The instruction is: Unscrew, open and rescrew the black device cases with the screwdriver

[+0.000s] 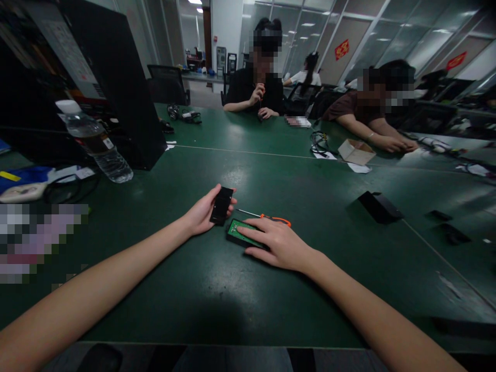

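Note:
My left hand (pixel 201 212) holds a small flat black rectangular piece (pixel 221 205) upright between thumb and fingers, just above the green table (pixel 217 289). My right hand (pixel 277 243) lies flat on a black case with a green circuit board (pixel 237 231) inside it, fingers spread over the board. A small screwdriver with an orange handle (pixel 271 217) lies on the table just behind my right hand, its thin shaft pointing left.
A water bottle (pixel 96 142) and a large black box (pixel 116 77) stand at the left. Black parts (pixel 378 205) lie to the right. A cardboard box (pixel 355 151) and cables sit farther back. Two people sit across the table, hands on it.

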Available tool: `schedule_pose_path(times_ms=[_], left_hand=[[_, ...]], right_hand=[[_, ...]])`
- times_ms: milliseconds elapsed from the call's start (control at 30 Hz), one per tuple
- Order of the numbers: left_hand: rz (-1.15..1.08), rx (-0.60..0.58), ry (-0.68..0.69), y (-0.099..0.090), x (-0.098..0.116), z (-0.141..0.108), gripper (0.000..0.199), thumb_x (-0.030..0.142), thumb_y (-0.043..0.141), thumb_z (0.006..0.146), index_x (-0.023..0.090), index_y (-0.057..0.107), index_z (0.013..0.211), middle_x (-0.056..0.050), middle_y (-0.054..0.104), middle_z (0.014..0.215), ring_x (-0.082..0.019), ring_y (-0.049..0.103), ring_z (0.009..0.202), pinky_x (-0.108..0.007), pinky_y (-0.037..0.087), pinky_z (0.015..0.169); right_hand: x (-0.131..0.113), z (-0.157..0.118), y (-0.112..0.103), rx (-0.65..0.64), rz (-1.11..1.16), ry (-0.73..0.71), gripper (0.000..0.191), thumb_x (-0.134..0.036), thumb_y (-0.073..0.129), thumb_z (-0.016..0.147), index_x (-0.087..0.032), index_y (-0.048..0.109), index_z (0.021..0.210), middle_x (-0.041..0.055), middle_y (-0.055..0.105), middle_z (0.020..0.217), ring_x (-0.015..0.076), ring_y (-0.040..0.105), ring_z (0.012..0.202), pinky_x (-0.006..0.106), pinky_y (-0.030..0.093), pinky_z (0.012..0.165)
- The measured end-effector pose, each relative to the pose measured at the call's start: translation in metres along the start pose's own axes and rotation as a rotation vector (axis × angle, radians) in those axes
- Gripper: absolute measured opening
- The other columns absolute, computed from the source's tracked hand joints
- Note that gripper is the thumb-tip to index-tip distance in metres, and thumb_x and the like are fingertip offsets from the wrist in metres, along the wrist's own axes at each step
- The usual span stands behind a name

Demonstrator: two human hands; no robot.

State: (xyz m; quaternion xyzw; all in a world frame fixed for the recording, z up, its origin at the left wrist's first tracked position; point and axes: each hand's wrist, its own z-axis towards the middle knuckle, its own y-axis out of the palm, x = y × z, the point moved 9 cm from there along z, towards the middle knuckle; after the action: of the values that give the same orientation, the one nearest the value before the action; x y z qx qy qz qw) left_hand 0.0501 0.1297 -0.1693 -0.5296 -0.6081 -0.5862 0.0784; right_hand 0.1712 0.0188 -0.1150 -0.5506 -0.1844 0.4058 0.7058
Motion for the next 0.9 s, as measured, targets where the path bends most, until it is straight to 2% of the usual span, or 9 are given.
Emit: schedule_pose_path(times_ms=[300,667,800,900], left_hand=[[0.009,0.009,0.004,-0.002,0.000,0.000,0.042,0.039,0.040,0.109,0.011,0.069,0.118,-0.010,0.070,0.085,-0.015,0.066,0.065,-0.024,0.055,0.061],[0.024,0.033,-0.001,0.002,0.002,-0.002,0.043,0.037,0.036,0.109,0.009,0.068,0.118,-0.009,0.069,0.084,-0.014,0.065,0.064,-0.023,0.054,0.059],[-0.016,0.029,0.006,0.001,0.002,-0.002,0.042,0.030,0.035,0.107,0.005,0.067,0.120,-0.012,0.070,0.085,-0.016,0.065,0.066,-0.025,0.056,0.061],[-0.068,0.006,0.007,0.002,0.004,-0.002,0.042,0.022,0.034,0.102,0.003,0.066,0.120,-0.015,0.071,0.089,-0.019,0.065,0.068,-0.029,0.057,0.062]], right_hand=[[-0.002,0.001,0.003,-0.035,-0.057,-0.011,0.051,-0.044,0.049,0.104,-0.019,0.055,0.147,0.0185,0.064,0.137,0.0275,0.066,0.119,0.044,0.058,0.097],[-0.013,-0.001,-0.001,-0.002,-0.120,-0.006,0.044,-0.036,0.048,0.104,-0.017,0.059,0.143,0.0175,0.067,0.130,0.0249,0.068,0.110,0.040,0.059,0.093],[-0.020,-0.030,-0.010,0.018,-0.153,0.025,0.042,-0.034,0.050,0.103,-0.019,0.060,0.141,0.0158,0.069,0.129,0.0248,0.071,0.107,0.039,0.061,0.087],[-0.011,-0.080,-0.023,0.029,-0.219,0.107,0.042,-0.029,0.053,0.101,-0.023,0.060,0.141,0.0136,0.068,0.132,0.0246,0.071,0.109,0.039,0.061,0.087]])
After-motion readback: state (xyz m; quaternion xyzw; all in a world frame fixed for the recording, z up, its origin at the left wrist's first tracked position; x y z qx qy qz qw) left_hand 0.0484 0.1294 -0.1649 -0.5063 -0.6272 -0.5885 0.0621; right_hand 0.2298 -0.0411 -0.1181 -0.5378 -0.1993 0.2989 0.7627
